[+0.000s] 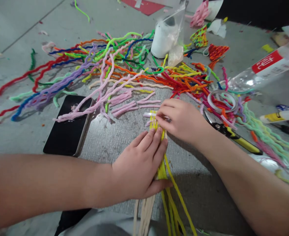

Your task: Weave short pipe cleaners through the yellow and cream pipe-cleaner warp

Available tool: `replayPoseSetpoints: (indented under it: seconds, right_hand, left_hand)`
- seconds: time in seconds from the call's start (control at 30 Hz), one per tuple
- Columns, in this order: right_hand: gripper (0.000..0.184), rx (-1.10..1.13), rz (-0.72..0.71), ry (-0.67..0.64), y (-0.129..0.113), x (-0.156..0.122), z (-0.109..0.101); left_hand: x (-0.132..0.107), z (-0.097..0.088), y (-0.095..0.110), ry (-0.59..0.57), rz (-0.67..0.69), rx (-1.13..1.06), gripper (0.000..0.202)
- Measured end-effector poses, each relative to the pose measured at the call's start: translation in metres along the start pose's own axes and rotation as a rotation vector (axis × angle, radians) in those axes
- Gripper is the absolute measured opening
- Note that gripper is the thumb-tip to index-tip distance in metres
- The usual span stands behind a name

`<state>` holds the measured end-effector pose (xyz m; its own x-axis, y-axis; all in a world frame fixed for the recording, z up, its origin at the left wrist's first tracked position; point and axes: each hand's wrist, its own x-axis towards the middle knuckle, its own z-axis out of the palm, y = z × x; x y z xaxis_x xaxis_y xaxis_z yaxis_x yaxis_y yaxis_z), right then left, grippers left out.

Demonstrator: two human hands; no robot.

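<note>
My left hand lies flat over a bundle of yellow yarn strands, fingers stretched out and pressing it to the grey textured surface. Cream strands hang below the same palm. At the upper end of the bundle, my right hand is pinched closed on a shiny whitish strip of tape that crosses the yellow strands. Its fingertips partly cover the strip's right end. Short pink yarn pieces lie just beyond, to the left of the right hand.
A black phone lies at left under pink yarn ends. Tangled coloured yarn spreads across the back. Behind it stand a white thread cone and plastic bag. At right are a tape roll, yellow-black-handled cutter, plastic bottle and glue tube.
</note>
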<state>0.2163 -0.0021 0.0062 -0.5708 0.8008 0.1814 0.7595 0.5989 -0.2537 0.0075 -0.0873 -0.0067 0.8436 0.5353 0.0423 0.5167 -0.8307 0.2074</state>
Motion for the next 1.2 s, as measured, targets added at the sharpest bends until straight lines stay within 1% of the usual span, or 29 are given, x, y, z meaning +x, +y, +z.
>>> replayPoseSetpoints:
  seconds: [0.17,0.23,0.43,0.57,0.67,0.8,0.93,1.07,1.2]
  right_hand:
    - [0.021,0.080,-0.031,-0.009,-0.003,0.000,0.000]
    - [0.022,0.078,-0.035,-0.013,-0.004,0.001,0.001]
    - [0.022,0.060,0.033,0.028,-0.005,0.003,0.004]
    - [0.019,0.096,-0.016,-0.008,-0.006,0.002,0.000]
    - [0.019,0.102,-0.035,-0.033,-0.008,0.003,-0.002]
    - [0.023,0.062,-0.037,-0.044,-0.011,0.006,0.002]
    - [0.024,0.056,-0.041,-0.041,-0.007,0.007,0.005]
    - [0.022,0.080,-0.049,-0.026,-0.003,0.005,-0.002]
    - [0.018,0.028,-0.048,-0.038,-0.005,0.005,-0.008]
  left_hand:
    - [0.000,0.000,0.000,-0.012,-0.003,-0.009,0.095]
    - [0.000,0.000,0.000,-0.016,-0.006,-0.015,0.095]
    - [-0.001,0.001,0.000,0.001,-0.006,-0.014,0.094]
    - [-0.002,0.002,0.000,0.031,-0.018,-0.001,0.096]
    - [-0.002,0.001,0.001,0.026,-0.024,0.011,0.096]
    - [-0.001,0.000,0.001,-0.005,-0.015,0.020,0.096]
    - [0.000,0.001,0.002,-0.003,-0.016,0.017,0.096]
    - [0.000,0.002,0.001,0.009,-0.010,0.016,0.095]
    - [-0.001,0.003,0.001,0.031,-0.005,0.031,0.094]
